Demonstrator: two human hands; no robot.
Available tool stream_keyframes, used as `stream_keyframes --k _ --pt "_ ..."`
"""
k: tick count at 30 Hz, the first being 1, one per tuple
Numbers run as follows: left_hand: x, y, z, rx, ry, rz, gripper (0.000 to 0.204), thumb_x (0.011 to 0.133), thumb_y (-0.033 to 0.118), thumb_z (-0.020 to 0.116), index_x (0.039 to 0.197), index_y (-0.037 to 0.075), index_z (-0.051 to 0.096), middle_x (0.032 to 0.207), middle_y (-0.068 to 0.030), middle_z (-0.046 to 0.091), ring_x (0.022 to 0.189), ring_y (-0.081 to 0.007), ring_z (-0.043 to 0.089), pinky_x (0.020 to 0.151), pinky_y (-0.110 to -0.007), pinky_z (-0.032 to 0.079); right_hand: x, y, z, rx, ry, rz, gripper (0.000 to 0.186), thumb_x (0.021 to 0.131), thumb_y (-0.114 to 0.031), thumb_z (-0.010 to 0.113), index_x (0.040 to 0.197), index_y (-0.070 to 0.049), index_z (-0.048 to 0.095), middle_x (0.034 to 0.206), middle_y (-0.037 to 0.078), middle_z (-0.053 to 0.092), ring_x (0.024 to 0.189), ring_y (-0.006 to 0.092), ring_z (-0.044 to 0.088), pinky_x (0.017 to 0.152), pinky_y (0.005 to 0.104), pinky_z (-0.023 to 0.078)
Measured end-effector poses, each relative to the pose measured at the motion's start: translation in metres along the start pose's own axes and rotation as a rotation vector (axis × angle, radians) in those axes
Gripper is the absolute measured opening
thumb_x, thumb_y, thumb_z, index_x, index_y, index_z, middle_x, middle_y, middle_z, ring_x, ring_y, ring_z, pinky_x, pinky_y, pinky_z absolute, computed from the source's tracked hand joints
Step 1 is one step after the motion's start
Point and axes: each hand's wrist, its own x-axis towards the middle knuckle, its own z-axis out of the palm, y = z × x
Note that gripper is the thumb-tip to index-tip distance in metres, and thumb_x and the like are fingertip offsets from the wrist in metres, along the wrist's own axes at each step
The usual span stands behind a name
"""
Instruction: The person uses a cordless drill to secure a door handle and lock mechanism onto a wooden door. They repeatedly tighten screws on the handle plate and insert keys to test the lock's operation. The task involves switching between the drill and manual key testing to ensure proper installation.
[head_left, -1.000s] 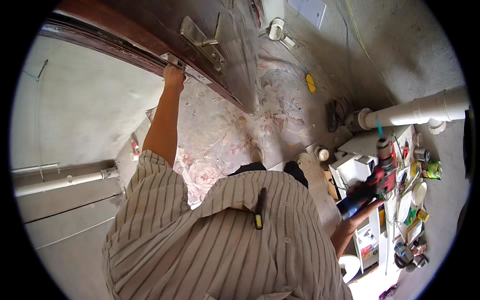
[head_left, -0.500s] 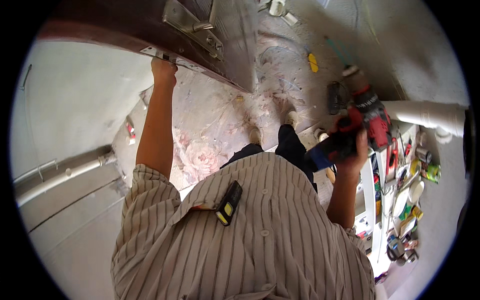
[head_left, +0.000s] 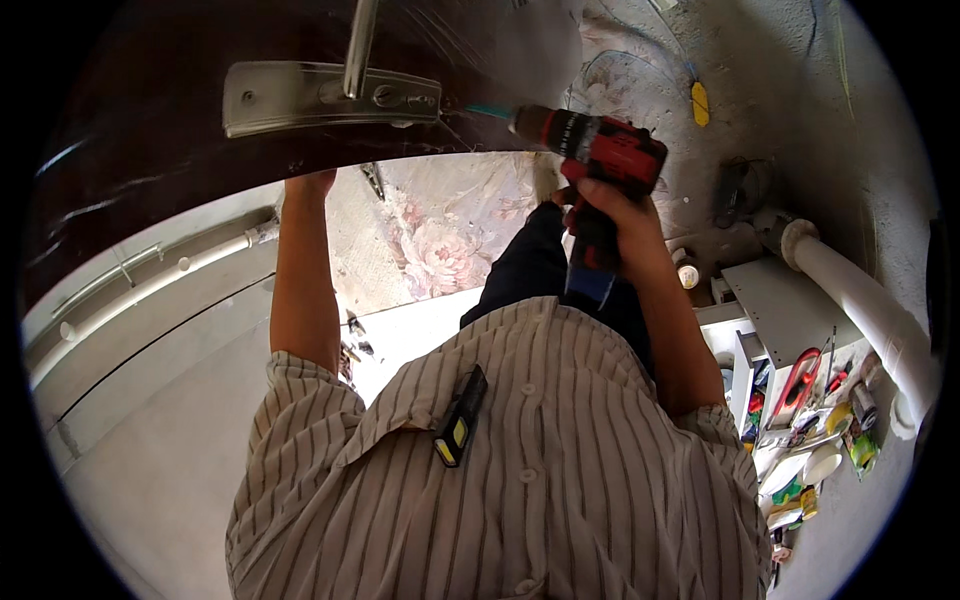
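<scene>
My right hand [head_left: 622, 215] is closed round the handle of a red and black cordless drill [head_left: 620, 155]. The drill's thin teal bit [head_left: 488, 111] points left, close to the right end of a metal lock plate [head_left: 285, 100] with a lever handle [head_left: 360, 40] on the dark wooden door [head_left: 150, 160]. Whether the bit touches is unclear. My left hand [head_left: 308, 182] is at the door's lower edge in the picture, its fingers mostly hidden by it. A black and yellow work light [head_left: 460, 415] is clipped at my striped shirt pocket.
A white cabinet [head_left: 775, 300] heaped with tools, cans and containers stands on the right, beside a white pipe [head_left: 860, 310]. A cable and a yellow object [head_left: 700, 103] are by the right wall. Floral-patterned flooring [head_left: 440, 250] shows below the door; pipes [head_left: 160, 280] run along the left wall.
The drill has moved up and left from beside the cabinet to the lock plate, turning to point leftward. The door now fills more of the upper left; my left hand stays at its edge.
</scene>
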Motion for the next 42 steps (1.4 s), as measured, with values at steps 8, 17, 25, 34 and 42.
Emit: stream_keyframes --k 8,17,25,34,42 --pt "0.014 -0.007 -0.047 0.177 -0.226 0.014 0.048 0.092 0.045 0.057 0.120 0.007 0.059 0.118 -0.0097 0.062 0.108 -0.0225 0.058 0.094 -0.038 0.048 0.038 0.014 0.013 0.063 -0.101 0.085 0.041 0.086 -0.015 0.069 0.121 0.000 0.056 0.113 0.009 0.065 0.101 0.0202 0.066 0.072 0.0290 0.053" --pt "0.004 -0.011 -0.041 -0.155 -0.297 -0.016 0.041 0.096 0.040 0.053 0.121 0.008 0.058 0.119 -0.0090 0.062 0.107 -0.0229 0.059 0.092 -0.036 0.051 0.047 0.018 0.017 0.088 -0.107 0.065 0.038 0.087 -0.016 0.067 0.121 -0.001 0.056 0.110 0.009 0.066 0.097 0.0202 0.067 0.071 0.0289 0.053" --pt "0.004 -0.007 -0.034 -0.081 -0.249 -0.042 0.041 0.096 0.040 0.051 0.120 0.008 0.059 0.120 -0.0084 0.062 0.108 -0.0231 0.060 0.094 -0.037 0.050 0.041 0.017 0.024 -0.125 -0.099 -0.048 0.042 0.082 -0.019 0.074 0.116 -0.001 0.058 0.105 0.009 0.067 0.091 0.0183 0.066 0.077 0.0316 0.053" --pt "-0.001 -0.004 -0.037 -0.169 -0.276 -0.114 0.045 0.093 0.041 0.057 0.122 0.008 0.060 0.121 -0.0086 0.063 0.109 -0.0227 0.059 0.097 -0.037 0.049 0.054 0.002 0.015 -0.330 -0.151 -0.059 0.043 0.082 -0.017 0.074 0.117 0.001 0.058 0.105 0.011 0.068 0.086 0.0167 0.066 0.078 0.0299 0.053" --pt "-0.004 -0.009 -0.041 -0.242 -0.379 -0.090 0.044 0.092 0.041 0.058 0.122 0.008 0.060 0.118 -0.0088 0.065 0.108 -0.0240 0.061 0.097 -0.038 0.048 0.059 -0.006 0.014 0.125 -0.151 0.281 0.036 0.084 -0.026 0.072 0.111 -0.005 0.063 0.093 0.010 0.069 0.067 0.0126 0.060 0.059 0.0279 0.051"
